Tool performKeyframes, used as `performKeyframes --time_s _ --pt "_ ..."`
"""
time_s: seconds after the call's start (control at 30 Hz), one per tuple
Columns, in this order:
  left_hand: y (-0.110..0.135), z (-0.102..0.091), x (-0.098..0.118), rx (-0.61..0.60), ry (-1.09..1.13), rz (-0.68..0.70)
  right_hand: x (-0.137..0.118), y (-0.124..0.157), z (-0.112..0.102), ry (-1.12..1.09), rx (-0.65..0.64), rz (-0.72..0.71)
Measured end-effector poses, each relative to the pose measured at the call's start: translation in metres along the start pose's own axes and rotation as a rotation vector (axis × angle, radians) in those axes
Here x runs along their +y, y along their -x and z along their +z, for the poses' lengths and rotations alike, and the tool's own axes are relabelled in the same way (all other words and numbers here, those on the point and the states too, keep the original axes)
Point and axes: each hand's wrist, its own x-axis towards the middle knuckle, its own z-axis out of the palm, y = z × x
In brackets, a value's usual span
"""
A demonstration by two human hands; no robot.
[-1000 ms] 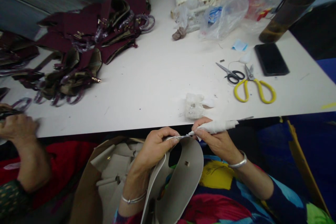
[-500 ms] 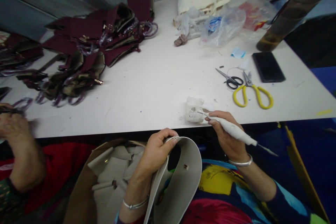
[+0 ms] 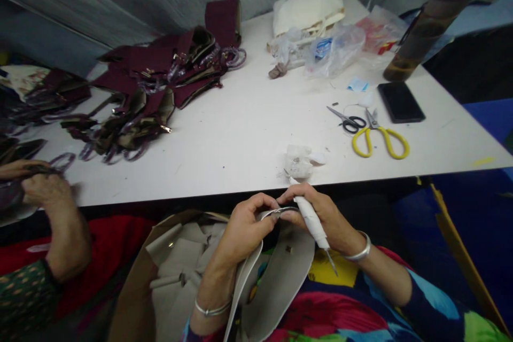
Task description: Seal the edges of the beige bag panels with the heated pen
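My left hand (image 3: 244, 224) pinches the upper edge of a grey leather bag piece (image 3: 276, 272) that curves down over my lap. My right hand (image 3: 324, 216) is closed around a white-wrapped pointed tool (image 3: 310, 216), its fingertips also touching the same edge just right of my left hand. The tool's wrapped handle lies across my fingers and a thin metal tip sticks out below the wrist. A small crumpled white lump (image 3: 298, 162) sits on the white table (image 3: 240, 133) right above my hands.
Yellow-handled scissors (image 3: 380, 138), small black-handled scissors (image 3: 348, 120) and a black phone (image 3: 399, 101) lie at right. Maroon bag parts (image 3: 152, 83) are heaped at left, plastic bags (image 3: 332, 45) at the back. Another person's hand (image 3: 44, 192) works at the left edge. A brown bag of grey pieces (image 3: 172, 267) rests in my lap.
My right hand went out to the white lump on the table with the tool, then came back to the bag piece's edge beside my left hand. The view tilted slightly.
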Motion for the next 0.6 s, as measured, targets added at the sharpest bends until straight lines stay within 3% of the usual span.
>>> performKeyframes --time_s 0.4,0.5,0.6 --pt "0.025 0.010 0.011 0.005 0.089 0.081 -0.027 0.018 0.012 0.031 0.000 -0.063" --pt "0.033 0.007 0.014 -0.108 0.241 0.123 -0.034 0.030 0.013 0.049 0.037 -0.098" --pt "0.040 0.005 0.011 -0.234 0.478 0.179 -0.041 0.045 0.002 0.096 0.165 -0.158"
